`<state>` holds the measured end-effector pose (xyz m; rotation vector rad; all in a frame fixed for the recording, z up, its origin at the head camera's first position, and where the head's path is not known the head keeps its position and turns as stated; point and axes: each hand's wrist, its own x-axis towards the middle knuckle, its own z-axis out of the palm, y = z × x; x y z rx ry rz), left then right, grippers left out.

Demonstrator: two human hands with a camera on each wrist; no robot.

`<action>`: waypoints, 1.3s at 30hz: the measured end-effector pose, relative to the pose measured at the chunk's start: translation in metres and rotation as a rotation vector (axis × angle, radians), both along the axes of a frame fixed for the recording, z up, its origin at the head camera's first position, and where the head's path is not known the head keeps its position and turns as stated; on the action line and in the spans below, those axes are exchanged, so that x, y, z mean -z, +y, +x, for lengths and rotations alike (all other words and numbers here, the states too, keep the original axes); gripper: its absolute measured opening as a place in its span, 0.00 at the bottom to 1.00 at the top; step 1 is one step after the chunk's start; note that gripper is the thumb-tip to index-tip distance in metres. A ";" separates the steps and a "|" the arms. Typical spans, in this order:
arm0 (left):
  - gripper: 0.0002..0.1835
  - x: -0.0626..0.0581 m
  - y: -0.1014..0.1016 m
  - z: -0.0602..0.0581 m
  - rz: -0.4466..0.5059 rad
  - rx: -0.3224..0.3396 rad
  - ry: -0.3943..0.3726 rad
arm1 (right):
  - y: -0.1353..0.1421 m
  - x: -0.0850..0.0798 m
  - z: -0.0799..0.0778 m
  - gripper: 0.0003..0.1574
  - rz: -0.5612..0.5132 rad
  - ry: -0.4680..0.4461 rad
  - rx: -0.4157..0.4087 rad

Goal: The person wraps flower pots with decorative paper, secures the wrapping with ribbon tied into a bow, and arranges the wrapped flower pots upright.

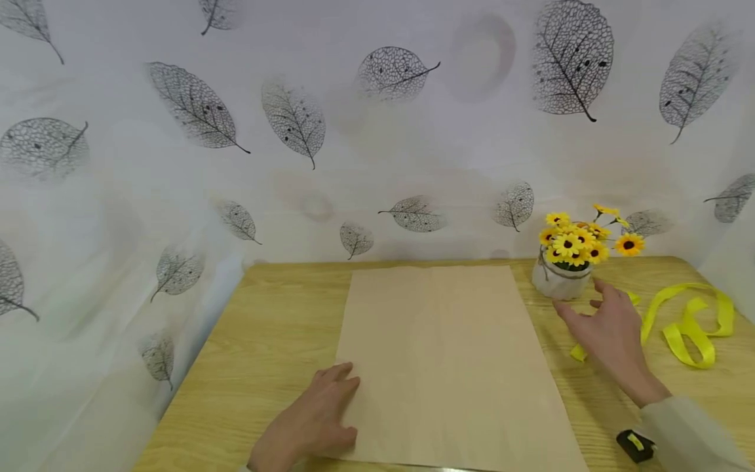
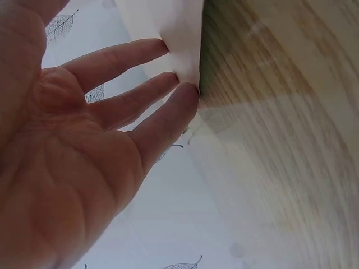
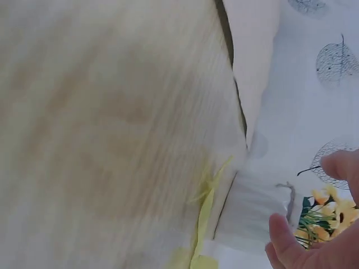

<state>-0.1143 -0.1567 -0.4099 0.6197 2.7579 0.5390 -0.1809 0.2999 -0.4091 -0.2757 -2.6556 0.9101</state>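
A large sheet of tan paper [image 1: 439, 354] lies flat on the wooden table. My left hand [image 1: 312, 416] rests at the sheet's lower left edge; in the left wrist view its spread fingers [image 2: 162, 120] touch the paper [image 2: 182, 33]. Over on the right, my right hand [image 1: 610, 328] reaches toward a white pot [image 1: 560, 280] of yellow artificial flowers [image 1: 569, 242], thumb and fingers apart. The right wrist view has those fingers [image 3: 286, 241] in front of the pot [image 3: 252, 210]; whether they touch it I cannot tell.
A yellow ribbon [image 1: 690, 334] lies in loose loops on the right of the table [image 1: 283, 328], partly behind my right hand. Near the right sleeve sits a small black object with a yellow mark [image 1: 635, 446]. Behind the table hangs a leaf-patterned white sheet [image 1: 330, 196].
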 end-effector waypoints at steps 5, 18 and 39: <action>0.40 0.000 0.000 0.002 0.003 -0.013 -0.010 | 0.004 -0.003 -0.025 0.71 -0.068 -0.061 0.055; 0.41 0.000 0.002 0.001 0.024 -0.049 -0.080 | 0.011 0.010 -0.061 0.67 -0.203 -0.041 0.083; 0.41 0.002 0.001 0.000 0.021 -0.026 -0.041 | 0.017 0.018 -0.077 0.60 -0.194 -0.003 0.106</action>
